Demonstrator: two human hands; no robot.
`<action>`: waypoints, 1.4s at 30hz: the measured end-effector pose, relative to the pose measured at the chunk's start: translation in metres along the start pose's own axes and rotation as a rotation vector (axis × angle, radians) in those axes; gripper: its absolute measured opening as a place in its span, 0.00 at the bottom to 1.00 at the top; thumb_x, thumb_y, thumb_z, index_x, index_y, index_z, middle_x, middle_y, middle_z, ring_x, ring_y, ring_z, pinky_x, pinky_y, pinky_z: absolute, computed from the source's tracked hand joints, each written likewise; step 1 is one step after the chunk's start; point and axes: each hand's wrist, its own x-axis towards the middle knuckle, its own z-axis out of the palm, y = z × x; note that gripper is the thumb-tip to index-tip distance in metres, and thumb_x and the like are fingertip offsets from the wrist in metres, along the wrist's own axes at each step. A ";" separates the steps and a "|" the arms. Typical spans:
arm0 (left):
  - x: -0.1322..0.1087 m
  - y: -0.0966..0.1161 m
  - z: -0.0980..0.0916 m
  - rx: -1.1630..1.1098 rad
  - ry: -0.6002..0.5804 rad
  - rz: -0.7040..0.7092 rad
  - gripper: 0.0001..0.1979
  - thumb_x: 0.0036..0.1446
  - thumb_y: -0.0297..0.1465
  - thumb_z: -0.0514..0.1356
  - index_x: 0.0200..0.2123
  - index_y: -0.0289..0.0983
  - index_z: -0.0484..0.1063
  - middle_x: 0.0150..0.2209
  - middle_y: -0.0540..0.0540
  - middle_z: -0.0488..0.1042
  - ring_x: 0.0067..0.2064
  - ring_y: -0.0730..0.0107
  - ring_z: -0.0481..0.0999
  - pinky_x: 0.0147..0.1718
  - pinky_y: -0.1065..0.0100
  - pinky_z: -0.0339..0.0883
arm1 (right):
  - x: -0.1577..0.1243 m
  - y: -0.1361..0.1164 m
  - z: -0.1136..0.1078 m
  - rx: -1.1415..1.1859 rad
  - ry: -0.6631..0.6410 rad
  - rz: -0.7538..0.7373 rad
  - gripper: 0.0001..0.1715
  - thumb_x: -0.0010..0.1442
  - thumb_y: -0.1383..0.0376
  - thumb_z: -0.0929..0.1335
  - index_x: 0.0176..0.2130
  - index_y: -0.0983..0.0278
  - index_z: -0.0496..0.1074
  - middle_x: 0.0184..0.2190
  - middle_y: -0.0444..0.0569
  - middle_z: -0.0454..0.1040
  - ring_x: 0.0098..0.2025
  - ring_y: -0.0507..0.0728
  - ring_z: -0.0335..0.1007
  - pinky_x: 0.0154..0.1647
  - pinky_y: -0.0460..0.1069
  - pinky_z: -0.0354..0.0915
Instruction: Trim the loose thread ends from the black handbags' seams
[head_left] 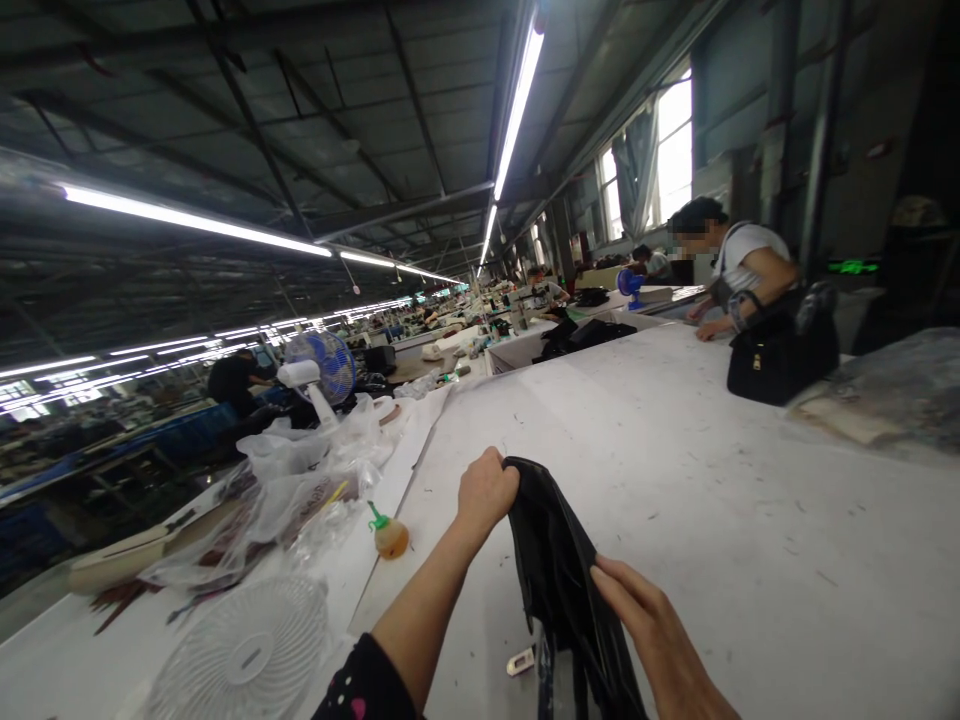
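Observation:
A long, floppy black leather-like bag piece point(555, 540) hangs in folds over the white table. My left hand point(486, 492) is closed round its top corner, knuckles up. Along the right edge of the piece lies my right hand point(637, 605), its fingers pressed together against the material; the thumb is hidden. The lower end of the piece runs out of the picture at the bottom. Beside it on the table rests a small white oblong item point(520, 661). Left of my left forearm stands a small round bottle point(391, 540) with a green spout and amber liquid.
A white fan point(251, 655) is at the lower left of the table point(712, 560), near crumpled clear plastic point(300, 480). A blue-and-white fan point(322, 370) stands farther back. A black handbag point(780, 350) sits at the right, before a co-worker point(750, 260). Black pieces point(585, 338) lie ahead.

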 end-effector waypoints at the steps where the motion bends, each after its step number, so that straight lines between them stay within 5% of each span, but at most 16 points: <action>1: -0.001 0.001 0.000 0.010 -0.017 -0.002 0.09 0.52 0.31 0.50 0.36 0.37 0.66 0.35 0.40 0.74 0.39 0.57 0.73 0.35 0.63 0.63 | 0.001 0.003 -0.003 -0.024 0.010 -0.015 0.51 0.49 0.60 0.70 0.64 0.49 0.44 0.62 0.51 0.54 0.61 0.69 0.54 0.57 0.62 0.61; 4: -0.005 0.000 -0.001 0.033 -0.015 0.043 0.15 0.50 0.31 0.54 0.43 0.37 0.63 0.42 0.39 0.72 0.42 0.55 0.72 0.38 0.61 0.64 | 0.011 0.018 -0.024 -0.078 0.065 0.046 0.41 0.51 0.61 0.67 0.61 0.51 0.51 0.58 0.51 0.60 0.55 0.64 0.64 0.51 0.56 0.67; 9: -0.017 0.000 -0.006 0.156 0.128 0.458 0.41 0.39 0.22 0.60 0.58 0.40 0.49 0.64 0.40 0.46 0.62 0.52 0.51 0.56 0.55 0.54 | 0.050 0.060 -0.077 -0.122 0.097 0.417 0.20 0.54 0.58 0.63 0.48 0.55 0.66 0.37 0.47 0.77 0.38 0.60 0.74 0.37 0.52 0.70; 14: -0.015 0.013 -0.006 0.117 0.053 0.766 0.37 0.39 0.21 0.60 0.55 0.42 0.54 0.63 0.43 0.47 0.63 0.57 0.49 0.61 0.57 0.47 | 0.083 0.085 -0.090 -0.030 0.004 0.411 0.20 0.56 0.61 0.62 0.49 0.56 0.66 0.34 0.44 0.76 0.39 0.58 0.73 0.40 0.51 0.68; 20: 0.004 0.029 0.004 0.089 0.093 0.665 0.24 0.46 0.27 0.61 0.48 0.41 0.61 0.61 0.43 0.50 0.56 0.56 0.61 0.56 0.52 0.54 | 0.095 0.108 -0.086 0.045 0.075 0.386 0.20 0.55 0.60 0.64 0.48 0.58 0.66 0.39 0.44 0.76 0.42 0.57 0.72 0.46 0.52 0.65; 28: 0.031 0.052 0.008 0.032 0.075 0.660 0.15 0.53 0.43 0.59 0.37 0.40 0.72 0.50 0.46 0.65 0.46 0.62 0.69 0.46 0.60 0.59 | 0.100 0.112 -0.087 0.062 0.132 0.347 0.18 0.57 0.53 0.64 0.44 0.59 0.69 0.35 0.43 0.76 0.39 0.56 0.71 0.43 0.50 0.64; 33: 0.047 0.061 0.014 -0.074 0.053 0.564 0.10 0.54 0.41 0.58 0.32 0.43 0.75 0.39 0.50 0.73 0.44 0.66 0.70 0.46 0.63 0.56 | 0.107 0.122 -0.089 0.027 0.148 0.342 0.20 0.57 0.52 0.62 0.43 0.60 0.70 0.34 0.44 0.75 0.38 0.56 0.70 0.42 0.50 0.63; 42: 0.050 0.061 0.018 -0.137 0.086 0.512 0.07 0.53 0.38 0.59 0.28 0.42 0.74 0.36 0.52 0.77 0.41 0.65 0.72 0.46 0.60 0.53 | 0.131 0.137 -0.093 0.009 0.195 0.388 0.17 0.52 0.57 0.65 0.41 0.59 0.73 0.34 0.44 0.76 0.37 0.55 0.70 0.42 0.50 0.64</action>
